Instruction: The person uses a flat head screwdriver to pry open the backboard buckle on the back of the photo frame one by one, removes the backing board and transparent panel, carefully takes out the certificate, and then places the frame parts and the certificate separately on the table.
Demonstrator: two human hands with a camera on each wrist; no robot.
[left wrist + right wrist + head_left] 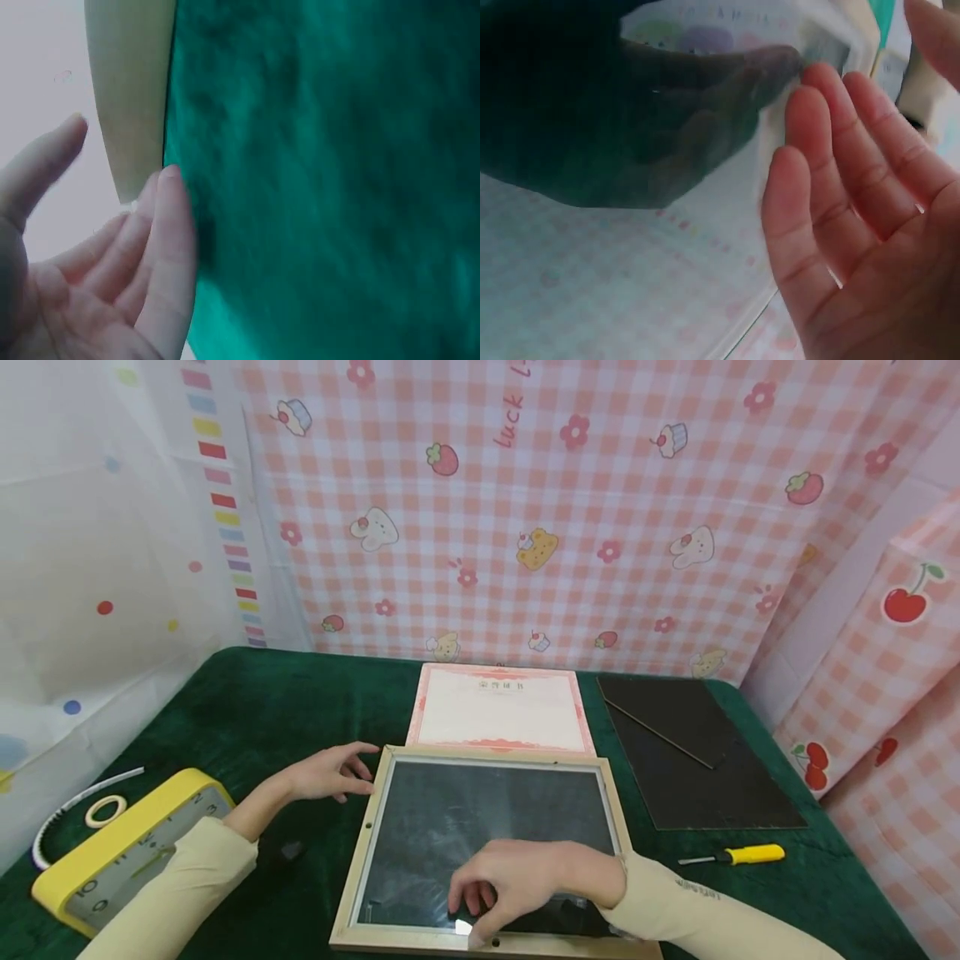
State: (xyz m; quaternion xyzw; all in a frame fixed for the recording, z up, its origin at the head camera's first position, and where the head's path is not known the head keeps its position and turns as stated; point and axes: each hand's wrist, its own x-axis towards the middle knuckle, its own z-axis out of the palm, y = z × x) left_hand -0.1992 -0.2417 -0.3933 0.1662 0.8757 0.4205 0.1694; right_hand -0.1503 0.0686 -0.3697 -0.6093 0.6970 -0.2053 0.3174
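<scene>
A light wooden picture frame (361, 852) with a glass pane (487, 810) lies flat before me. My left hand (330, 772) is at its far left corner, fingers loosely bent; in the left wrist view the fingertips (171, 180) are close by the wooden corner, and contact is unclear. Over the near part of the pane is my right hand (513, 881), its thumb by the near wooden bar. The right wrist view shows its fingers (810, 127) fairly straight beside the glass, which mirrors the hand. Neither hand grips anything.
Behind the frame lies a pink-bordered certificate (498, 710). To the right are a black board (720, 777) with a thin rod (660, 734) across it and a yellow screwdriver (753, 854). A yellow clock (127, 843), a ring (91, 814) and a white coiled cord (75, 802) are at left.
</scene>
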